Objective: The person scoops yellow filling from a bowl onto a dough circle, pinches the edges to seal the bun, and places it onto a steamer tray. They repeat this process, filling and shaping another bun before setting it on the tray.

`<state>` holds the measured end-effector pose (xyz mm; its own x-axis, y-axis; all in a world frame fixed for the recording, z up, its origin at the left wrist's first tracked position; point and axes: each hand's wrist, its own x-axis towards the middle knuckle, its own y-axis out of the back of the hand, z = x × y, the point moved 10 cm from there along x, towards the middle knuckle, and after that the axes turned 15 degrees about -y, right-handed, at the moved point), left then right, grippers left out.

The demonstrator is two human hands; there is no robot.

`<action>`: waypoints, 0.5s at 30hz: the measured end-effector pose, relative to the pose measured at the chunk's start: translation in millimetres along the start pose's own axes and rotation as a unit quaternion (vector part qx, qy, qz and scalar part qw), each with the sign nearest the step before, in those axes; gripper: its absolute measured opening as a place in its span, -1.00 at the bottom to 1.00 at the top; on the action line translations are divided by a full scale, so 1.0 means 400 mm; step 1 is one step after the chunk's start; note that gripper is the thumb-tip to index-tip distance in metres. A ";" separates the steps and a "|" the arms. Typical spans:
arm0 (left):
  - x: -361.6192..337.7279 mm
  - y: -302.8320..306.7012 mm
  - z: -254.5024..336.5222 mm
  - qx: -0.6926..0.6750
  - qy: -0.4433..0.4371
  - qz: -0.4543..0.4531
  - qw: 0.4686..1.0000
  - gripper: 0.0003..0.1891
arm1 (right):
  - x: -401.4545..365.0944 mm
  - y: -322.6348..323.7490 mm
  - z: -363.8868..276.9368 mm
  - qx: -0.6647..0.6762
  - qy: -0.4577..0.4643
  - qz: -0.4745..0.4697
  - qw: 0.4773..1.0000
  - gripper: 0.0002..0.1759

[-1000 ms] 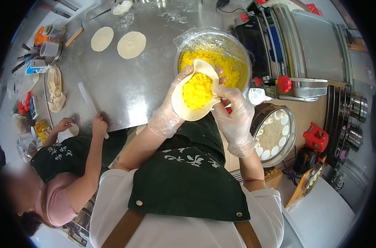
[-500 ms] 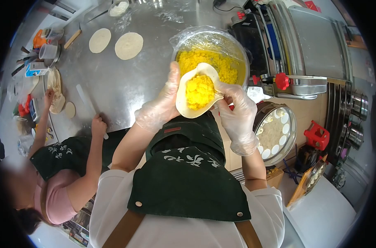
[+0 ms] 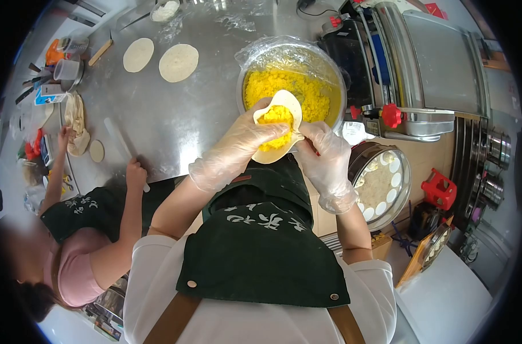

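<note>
Two hands hold one dough round [image 3: 290, 102] over the bowl [image 3: 298, 54] on the tabletop [image 3: 180, 120]: left hand [image 3: 238, 146] cups it, right hand [image 3: 325, 157] pinches its rim; yellow filling [image 3: 274, 116] is in, the top not yet closed.

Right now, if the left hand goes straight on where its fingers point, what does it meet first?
Probably the yellow filling in the dough wrapper; the left hand seems to touch it.

The left hand [image 3: 238, 146] covers much of the dough wrapper [image 3: 287, 98] and its yellow filling [image 3: 275, 116].
</note>
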<state>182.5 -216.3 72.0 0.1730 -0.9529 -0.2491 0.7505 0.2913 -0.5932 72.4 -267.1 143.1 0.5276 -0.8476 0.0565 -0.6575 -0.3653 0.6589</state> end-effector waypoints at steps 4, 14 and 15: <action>0.002 0.004 0.007 0.045 0.004 -0.006 0.999 -0.39 | 0.007 -0.025 0.092 0.099 -0.218 -0.043 0.970 -0.70; 0.019 -0.001 0.036 0.080 0.033 -0.027 0.996 -0.42 | 0.018 -0.011 -0.032 -0.082 0.044 -0.026 0.995 -0.70; 0.020 0.004 0.036 0.077 0.042 -0.014 0.996 -0.43 | 0.015 -0.015 -0.036 -0.097 0.050 -0.024 0.994 -0.74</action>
<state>194.0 -224.6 80.1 0.1016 -0.9482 -0.3011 0.8441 0.2423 -0.4783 87.3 -264.6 150.3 0.6126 -0.7852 0.0902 -0.5198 -0.3143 0.7944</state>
